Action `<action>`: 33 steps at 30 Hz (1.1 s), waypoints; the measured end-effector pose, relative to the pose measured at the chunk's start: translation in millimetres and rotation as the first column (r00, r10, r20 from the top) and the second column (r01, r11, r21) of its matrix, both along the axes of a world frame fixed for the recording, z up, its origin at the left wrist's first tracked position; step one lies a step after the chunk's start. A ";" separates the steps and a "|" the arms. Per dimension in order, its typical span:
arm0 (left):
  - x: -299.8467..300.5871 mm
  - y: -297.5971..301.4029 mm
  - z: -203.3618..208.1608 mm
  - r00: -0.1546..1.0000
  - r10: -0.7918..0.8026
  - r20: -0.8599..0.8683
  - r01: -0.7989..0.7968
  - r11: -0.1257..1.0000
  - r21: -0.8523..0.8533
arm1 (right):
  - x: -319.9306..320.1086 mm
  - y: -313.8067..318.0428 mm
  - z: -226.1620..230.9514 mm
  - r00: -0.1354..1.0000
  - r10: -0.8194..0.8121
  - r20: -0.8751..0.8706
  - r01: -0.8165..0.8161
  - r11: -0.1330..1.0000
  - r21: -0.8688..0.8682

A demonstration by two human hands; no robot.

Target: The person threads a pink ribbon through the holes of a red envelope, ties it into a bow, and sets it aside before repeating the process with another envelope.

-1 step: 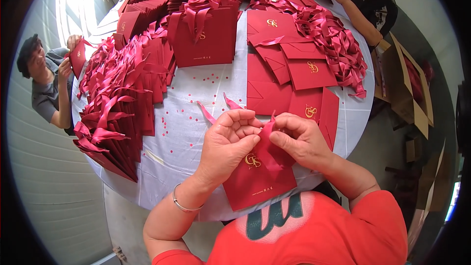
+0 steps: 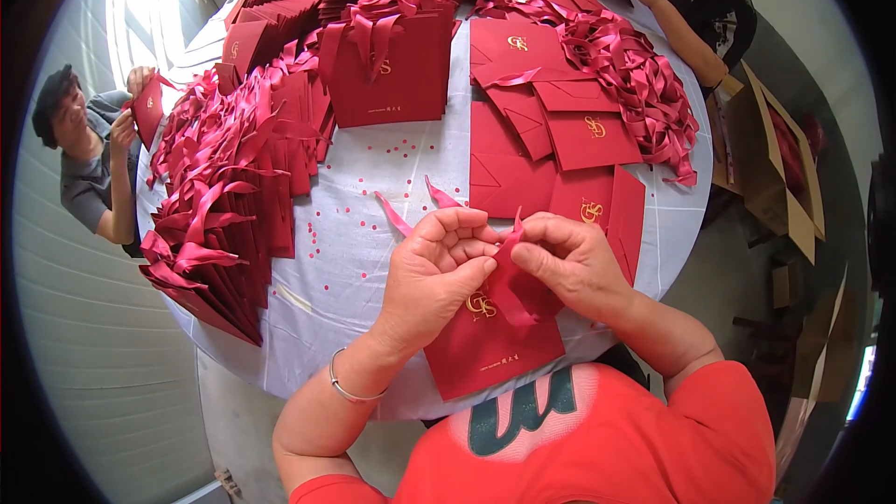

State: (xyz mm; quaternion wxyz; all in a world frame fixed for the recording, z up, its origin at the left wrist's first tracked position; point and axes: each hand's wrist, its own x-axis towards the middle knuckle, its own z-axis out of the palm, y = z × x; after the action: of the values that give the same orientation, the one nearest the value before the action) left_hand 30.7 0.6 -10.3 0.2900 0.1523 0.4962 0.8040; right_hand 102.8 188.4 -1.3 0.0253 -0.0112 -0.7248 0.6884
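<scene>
A small dark red paper gift bag with a gold emblem lies flat at the table's near edge, in front of my body. Both my hands meet over its upper part. My left hand is closed, thumb against curled fingers, at the bag's top beside the ribbon. Between thumb and forefinger my right hand pinches a pinkish-red satin ribbon, whose loop hangs over the bag's front. Two loose ribbon ends stick out beyond my left hand. What my left fingertips grip is mostly hidden.
Finished-looking bags with ribbons stand in rows at left; another stack stands ahead. Flat bags and a ribbon heap lie right. Red paper dots dot the white tablecloth. Two people work across the table. A cardboard box stands right.
Barely anything differs: the ribbon by my right fingertips has shifted slightly. The bag and my left hand stay in place.
</scene>
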 end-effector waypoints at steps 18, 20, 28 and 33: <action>-15.4 -13.7 3.6 0.420 -0.339 -0.842 -0.449 0.729 -0.518 | -4.3 23.7 23.8 0.973 0.136 0.184 -0.172 0.966 0.192; -14.9 -12.5 2.6 0.403 -0.340 -0.850 -0.447 0.737 -0.507 | -3.7 22.4 12.0 0.989 0.136 -0.065 -0.092 0.887 0.452; -12.9 -9.4 -3.7 0.466 -0.290 -0.836 -0.396 0.776 -0.490 | -8.8 22.1 6.1 0.967 0.208 -0.149 -0.059 0.748 0.661; -11.2 -9.8 1.0 0.589 -0.295 -0.752 -0.347 0.749 -0.565 | -7.4 19.7 2.6 0.945 0.154 -0.288 0.032 0.834 0.551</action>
State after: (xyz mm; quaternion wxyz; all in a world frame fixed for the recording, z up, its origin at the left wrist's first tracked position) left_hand 19.5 -9.1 -9.3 0.0535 0.3782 0.8244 0.4176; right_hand 95.5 208.2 1.3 0.1227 0.1319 -0.8775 0.4445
